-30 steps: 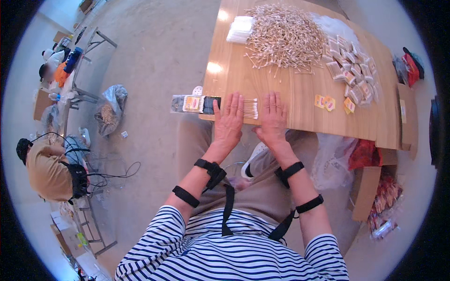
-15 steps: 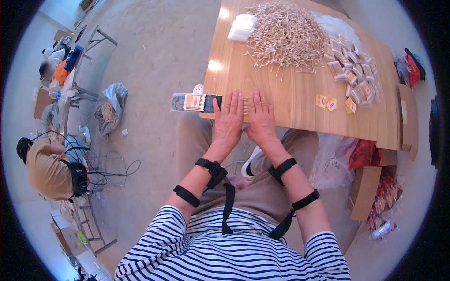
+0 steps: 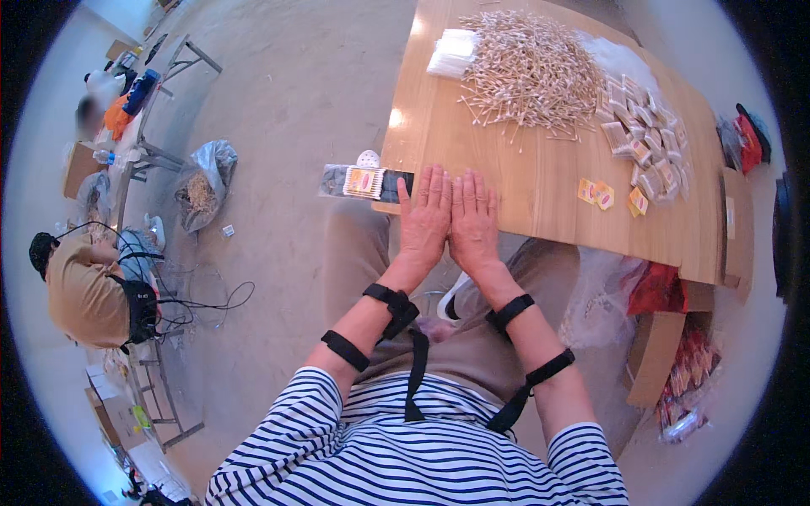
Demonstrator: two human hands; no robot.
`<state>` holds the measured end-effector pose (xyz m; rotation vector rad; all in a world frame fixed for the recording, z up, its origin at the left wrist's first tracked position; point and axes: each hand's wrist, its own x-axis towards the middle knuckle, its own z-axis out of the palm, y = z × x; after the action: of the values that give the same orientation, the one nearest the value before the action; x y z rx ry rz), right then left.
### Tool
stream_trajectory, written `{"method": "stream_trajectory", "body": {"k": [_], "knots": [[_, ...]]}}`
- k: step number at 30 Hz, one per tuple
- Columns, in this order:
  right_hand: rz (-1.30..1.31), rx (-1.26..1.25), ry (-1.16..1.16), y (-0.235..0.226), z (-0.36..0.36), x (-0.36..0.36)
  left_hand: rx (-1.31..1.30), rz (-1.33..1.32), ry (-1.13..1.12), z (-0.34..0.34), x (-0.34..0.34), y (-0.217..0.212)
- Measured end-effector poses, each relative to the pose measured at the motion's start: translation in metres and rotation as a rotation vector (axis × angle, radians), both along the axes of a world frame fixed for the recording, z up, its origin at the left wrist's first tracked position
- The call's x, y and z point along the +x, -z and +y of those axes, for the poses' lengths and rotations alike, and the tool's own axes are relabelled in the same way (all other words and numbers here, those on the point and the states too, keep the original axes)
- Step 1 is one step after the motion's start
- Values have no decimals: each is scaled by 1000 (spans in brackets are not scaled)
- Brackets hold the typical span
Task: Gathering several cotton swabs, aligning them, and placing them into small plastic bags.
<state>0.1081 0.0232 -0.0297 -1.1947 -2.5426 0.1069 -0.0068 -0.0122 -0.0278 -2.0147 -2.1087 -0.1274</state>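
Note:
My left hand (image 3: 424, 221) and my right hand (image 3: 473, 223) lie flat, side by side and touching, on the near edge of a wooden table (image 3: 540, 181). The fingers are straight and together; whatever is under the palms is hidden. Just left of my left hand a small dark packet with an orange label (image 3: 366, 181) sits at the table's corner. A big heap of cotton swabs (image 3: 527, 72) lies at the far side, with a stack of clear bags (image 3: 451, 55) beside it.
Several filled small packets (image 3: 645, 148) and loose orange labels (image 3: 606, 196) lie at the right. A red bag (image 3: 654, 291) and cardboard box (image 3: 662, 354) stand below the table's right. Another person (image 3: 84, 291) sits at the left near metal racks (image 3: 143, 143).
My right hand has slid left until it touches my left hand; a second ago the two were apart with a small packet showing between them.

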Motion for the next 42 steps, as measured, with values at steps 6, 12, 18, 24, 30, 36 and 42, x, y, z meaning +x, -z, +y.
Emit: {"method": "stream_trajectory", "body": {"k": [6, 12, 18, 24, 30, 36, 42], "knots": [[-4, -58, 0, -4, 0, 5, -75, -451, 88, -20, -10, -43], [-66, -48, 7, -11, -2, 1, 150, -900, -156, -80, -58, -35], [-71, -44, -2, -10, -8, -18, 302, -2013, -666, -51, -106, 10], [-30, -104, -71, -10, -9, -47, 420, -2340, -597, -15, -122, 20], [-24, -134, -107, -17, -11, -69, 536, -2385, -671, 2, -130, 26], [-35, -133, -120, -16, -13, -82, 595, -2504, -703, 3, -135, 44], [-48, -133, -91, -16, -14, -99, 683, -2419, -725, 6, -129, 37]]}}
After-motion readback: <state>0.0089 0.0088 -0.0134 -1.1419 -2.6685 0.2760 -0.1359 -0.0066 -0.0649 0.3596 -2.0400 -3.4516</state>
